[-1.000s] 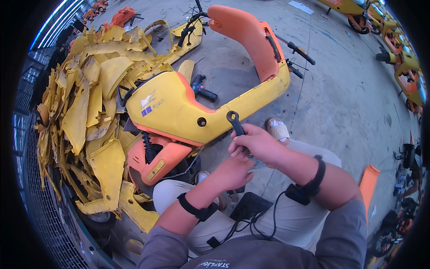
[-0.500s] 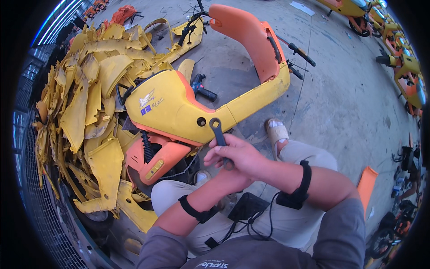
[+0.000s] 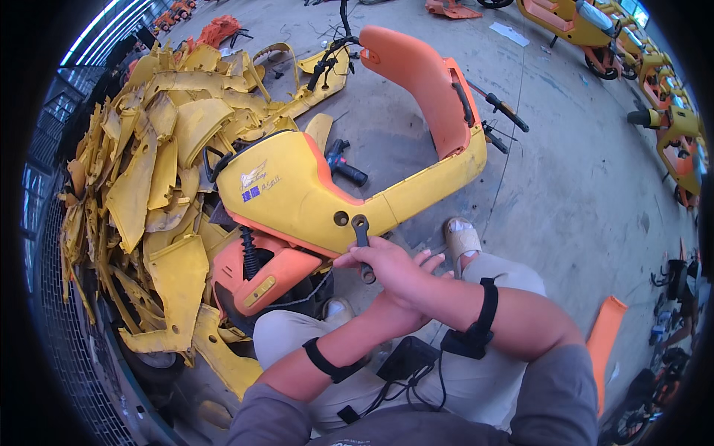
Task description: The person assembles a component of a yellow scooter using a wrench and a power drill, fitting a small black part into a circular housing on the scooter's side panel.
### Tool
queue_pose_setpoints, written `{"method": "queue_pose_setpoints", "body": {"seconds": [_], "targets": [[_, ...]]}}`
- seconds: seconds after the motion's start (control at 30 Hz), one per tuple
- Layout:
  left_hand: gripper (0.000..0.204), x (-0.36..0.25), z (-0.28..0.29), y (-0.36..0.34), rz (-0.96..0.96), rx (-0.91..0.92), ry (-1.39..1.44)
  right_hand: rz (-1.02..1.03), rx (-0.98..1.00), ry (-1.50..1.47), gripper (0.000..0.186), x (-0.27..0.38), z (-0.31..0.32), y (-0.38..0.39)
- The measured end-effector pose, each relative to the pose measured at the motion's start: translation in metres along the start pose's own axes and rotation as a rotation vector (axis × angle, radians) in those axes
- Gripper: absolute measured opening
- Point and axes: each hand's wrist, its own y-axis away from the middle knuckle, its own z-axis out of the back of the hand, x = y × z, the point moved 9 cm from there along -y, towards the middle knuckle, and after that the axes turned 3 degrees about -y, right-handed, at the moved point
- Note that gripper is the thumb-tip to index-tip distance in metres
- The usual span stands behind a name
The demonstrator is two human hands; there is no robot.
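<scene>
A person sits on a concrete floor (image 3: 580, 186), looking down at their own two hands over a stripped yellow and orange scooter body (image 3: 312, 193) lying on its side in front of them.

The right hand (image 3: 394, 271) has its fingers curled tight around the lower handle of a dark ring wrench (image 3: 361, 239). The left hand (image 3: 387, 312) is mostly hidden beneath the right one – whether its fingers are open or closed cannot be told.

A second ago the wrench was held up off the panel, over to the right. Since then the hand has travelled left and downward, and the wrench's ring end now sits just beside a small round hole (image 3: 341, 218) in the yellow side panel, near where yellow meets orange. The tool looks to be arriving at a fastening point – though whether the ring is seated on a bolt is too small to tell.

Black bands circle both wrists, with cables running to a small black box on the lap. A sandalled foot (image 3: 462, 239) rests just right of the hands.

To the left rises a large heap of yellow plastic panels (image 3: 149, 186), stacked against a metal mesh fence (image 3: 44, 245). A black power tool (image 3: 343, 163) lies on the floor beyond the scooter. Whole orange and yellow scooters (image 3: 587, 26) stand along the far right edge of this open workshop yard.
</scene>
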Motion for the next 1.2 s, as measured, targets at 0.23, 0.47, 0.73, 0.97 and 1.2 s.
{"method": "queue_pose_setpoints", "body": {"seconds": [0.23,0.47,0.73,0.97,1.2], "targets": [[0.061,-0.007,0.022,0.002,-0.024,-0.11,-0.065,0.032,-0.003,0.032,0.029,0.012,-0.003,0.004],[0.063,-0.016,0.035,-0.006,-0.023,-0.118,0.083,0.04,-0.136,-0.043,0.029,0.023,0.014,0.008],[0.038,-0.019,0.04,0.01,-0.067,-0.192,-0.017,0.095,-0.158,-0.21,0.023,0.033,0.039,0.008],[0.029,-0.022,0.067,0.014,-0.14,-0.35,-0.029,0.019,-0.21,-0.227,0.022,0.029,0.069,0.006],[0.024,-0.02,0.061,0.012,-0.185,-0.308,0.08,-0.04,-0.17,-0.114,0.02,0.011,0.065,0.005]]}}
